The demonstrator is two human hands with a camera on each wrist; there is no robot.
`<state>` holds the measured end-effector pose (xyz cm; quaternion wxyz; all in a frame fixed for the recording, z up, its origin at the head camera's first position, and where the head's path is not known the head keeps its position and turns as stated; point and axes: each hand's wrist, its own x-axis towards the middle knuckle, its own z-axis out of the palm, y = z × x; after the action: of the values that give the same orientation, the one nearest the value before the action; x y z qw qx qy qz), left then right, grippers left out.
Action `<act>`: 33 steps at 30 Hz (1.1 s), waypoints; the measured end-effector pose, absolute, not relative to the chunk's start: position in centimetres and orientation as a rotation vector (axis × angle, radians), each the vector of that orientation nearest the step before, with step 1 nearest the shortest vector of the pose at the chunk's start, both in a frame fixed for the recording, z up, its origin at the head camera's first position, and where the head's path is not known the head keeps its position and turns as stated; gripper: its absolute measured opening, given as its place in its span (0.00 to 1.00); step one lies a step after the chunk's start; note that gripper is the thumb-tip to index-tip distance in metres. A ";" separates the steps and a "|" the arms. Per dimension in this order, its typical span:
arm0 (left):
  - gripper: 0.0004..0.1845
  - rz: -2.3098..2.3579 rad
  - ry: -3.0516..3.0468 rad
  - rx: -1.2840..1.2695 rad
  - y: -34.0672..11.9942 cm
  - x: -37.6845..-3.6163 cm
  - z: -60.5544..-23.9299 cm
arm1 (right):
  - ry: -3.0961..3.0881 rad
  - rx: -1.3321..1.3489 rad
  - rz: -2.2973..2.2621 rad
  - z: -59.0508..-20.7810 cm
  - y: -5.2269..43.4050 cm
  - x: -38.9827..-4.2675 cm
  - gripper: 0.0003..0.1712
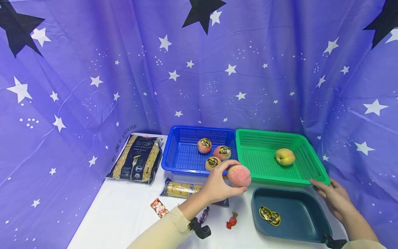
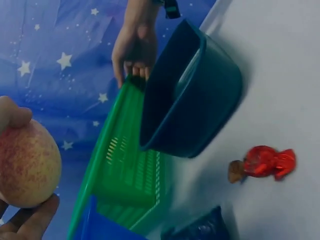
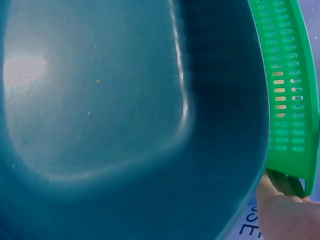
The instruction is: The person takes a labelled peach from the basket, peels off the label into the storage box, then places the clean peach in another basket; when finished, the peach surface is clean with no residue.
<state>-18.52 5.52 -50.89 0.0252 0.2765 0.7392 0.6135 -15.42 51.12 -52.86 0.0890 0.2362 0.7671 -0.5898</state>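
My left hand (image 1: pixel 217 185) grips a pink peach (image 1: pixel 238 175) between thumb and fingers, raised in front of the blue basket (image 1: pixel 178 170). No label shows on this peach in the head or left wrist view. With my right hand (image 1: pixel 334 199) I hold the near right corner of the green basket (image 1: pixel 321 169), thumb on the rim and fingers under it. One yellow peach (image 1: pixel 285 157) lies in that basket. Inside the blue basket sit a pink peach (image 1: pixel 204 146) and two others, each with a black-and-gold sticker.
The dark teal tub (image 1: pixel 259 230), nearest me at right, holds two round stickers (image 1: pixel 269 216). A penne bag (image 1: pixel 136 159) lies at far left. Behind my left forearm is a pasta packet (image 1: pixel 183 189). Wrapped candies, including a red one (image 1: pixel 232 220), lie on the white table (image 1: pixel 124 214).
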 end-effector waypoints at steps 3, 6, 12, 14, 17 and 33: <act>0.40 1.896 2.282 0.822 7.0 -19.5 -50.8 | 2.234 0.759 -1.770 -52.9 51.0 -15.6 0.67; 0.40 1.868 2.332 0.780 8.4 -20.4 -50.7 | 2.235 0.796 -1.767 -52.9 51.0 -15.6 0.66; 0.41 1.693 2.560 0.761 10.8 -22.4 -50.5 | 2.297 0.742 -1.736 -53.0 51.0 -15.5 0.65; 0.40 1.622 2.620 0.779 11.6 -23.1 -50.4 | 2.302 0.715 -1.738 -53.2 51.1 -15.4 0.65; 0.40 1.543 2.659 0.806 12.6 -24.1 -50.1 | 2.300 0.697 -1.749 -53.4 51.3 -15.4 0.65; 0.40 1.365 2.641 0.716 14.4 -25.5 -49.1 | 2.283 0.758 -1.770 -53.5 50.8 -15.3 0.67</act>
<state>-25.46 14.45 -49.08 0.0419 0.2339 0.8628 0.4462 -15.30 50.79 -53.49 0.0777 0.2530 0.7622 -0.5908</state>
